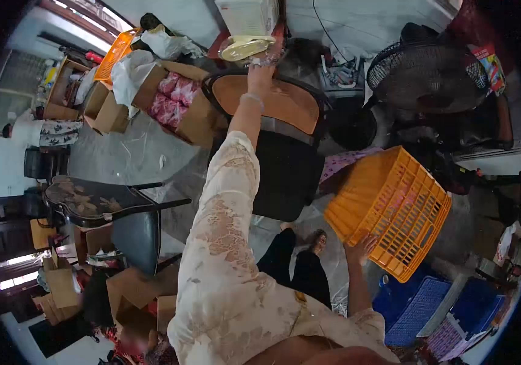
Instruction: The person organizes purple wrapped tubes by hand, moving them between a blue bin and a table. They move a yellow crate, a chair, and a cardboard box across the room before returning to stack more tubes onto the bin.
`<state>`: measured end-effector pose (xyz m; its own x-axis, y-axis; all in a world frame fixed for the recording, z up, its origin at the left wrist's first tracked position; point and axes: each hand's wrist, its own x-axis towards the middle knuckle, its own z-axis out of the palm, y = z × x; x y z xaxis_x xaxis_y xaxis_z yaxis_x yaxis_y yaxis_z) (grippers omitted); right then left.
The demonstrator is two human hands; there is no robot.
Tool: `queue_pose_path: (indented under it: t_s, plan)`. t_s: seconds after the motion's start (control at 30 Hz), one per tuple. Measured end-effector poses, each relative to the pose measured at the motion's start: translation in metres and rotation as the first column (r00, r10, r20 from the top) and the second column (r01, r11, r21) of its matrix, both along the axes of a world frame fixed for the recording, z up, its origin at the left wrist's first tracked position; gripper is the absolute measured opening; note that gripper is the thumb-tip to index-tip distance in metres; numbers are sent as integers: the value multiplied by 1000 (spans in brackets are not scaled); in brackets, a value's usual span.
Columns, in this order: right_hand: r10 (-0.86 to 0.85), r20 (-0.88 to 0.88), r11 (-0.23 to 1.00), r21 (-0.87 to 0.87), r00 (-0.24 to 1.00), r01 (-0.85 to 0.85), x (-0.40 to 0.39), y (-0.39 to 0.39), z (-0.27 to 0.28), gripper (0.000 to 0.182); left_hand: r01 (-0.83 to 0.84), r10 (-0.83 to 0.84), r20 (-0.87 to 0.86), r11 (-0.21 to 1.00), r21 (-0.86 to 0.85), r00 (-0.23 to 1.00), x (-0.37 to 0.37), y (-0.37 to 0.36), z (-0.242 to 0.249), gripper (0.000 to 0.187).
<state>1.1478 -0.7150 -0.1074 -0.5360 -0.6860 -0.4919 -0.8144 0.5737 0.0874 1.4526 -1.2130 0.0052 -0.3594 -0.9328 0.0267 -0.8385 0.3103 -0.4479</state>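
Note:
My left hand (261, 74) is stretched far forward over the top edge of a black chair with a tan backrest (288, 100). Its fingers are right by a shiny pack with yellow round shapes (245, 48), and I cannot tell whether they grip it. Nearer to me, my right hand (362, 247) grips the rim of an orange plastic crate (388, 213), tilted on its side beside my legs. Behind the crate shows a purple patterned cloth (342, 163).
Cardboard boxes, one with pink packs (175, 97), stand at the left front. A dark chair (105, 198) is on the left. A black fan (427, 76) stands at the right. Blue crates (418, 310) lie at the lower right. A person (129, 340) is at the lower left.

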Motion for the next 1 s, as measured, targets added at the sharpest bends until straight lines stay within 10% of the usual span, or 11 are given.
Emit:
queue_pose_path:
  t_s: [0.07, 0.23, 0.33, 0.4, 0.43, 0.47, 0.53, 0.63, 0.73, 0.77, 1.0]
  plan:
    - [26, -13, 997, 76, 1000, -25, -3, 4, 2, 101, 52, -48, -291, 999, 8, 956, 17, 18, -11, 68]
    - [219, -154, 959, 215, 963, -184, -12, 10, -24, 99, -57, 56, -189, 998, 3, 980, 24, 85, 38, 26]
    - [52, -32, 998, 47, 998, -50, -3, 15, -26, 98, -145, 154, -74, 982, 119, 985, 42, 145, 62, 19]
    - [175, -493, 748, -496, 852, -440, -19, 37, -91, 99, -172, 192, -55, 950, 262, 980, 63, 194, 81, 16]
    - [17, 4, 993, 119, 1000, -17, 8, 1, 8, 95, -52, 70, -60, 964, 260, 996, 76, 228, 95, 16]
    - [12, 3, 992, 129, 1000, -12, 0, 9, -10, 95, 73, -57, -69, 963, 259, 996, 85, 260, 113, 15]
    - [534, -418, 481, -564, 735, -671, -25, 31, -62, 79, -101, 112, 4, 877, 470, 994, 102, 317, 129, 16]
    - [651, -100, 759, 88, 752, -645, -25, 19, -22, 67, -190, 71, 203, 728, 659, 977, 131, 409, 134, 13]
    - [560, -67, 812, -154, 826, -563, -57, 24, -52, 74, 56, -118, 31, 664, 746, 993, 256, 513, 22, 30]
    - [638, -347, 648, -241, 688, -723, -69, 31, -74, 69, -1, -40, 37, 672, 740, 999, 225, 549, 54, 35]
    - [535, -172, 795, -229, 827, -561, -39, -7, -39, 75, -184, 323, -46, 643, 744, 945, 170, 627, 131, 27]
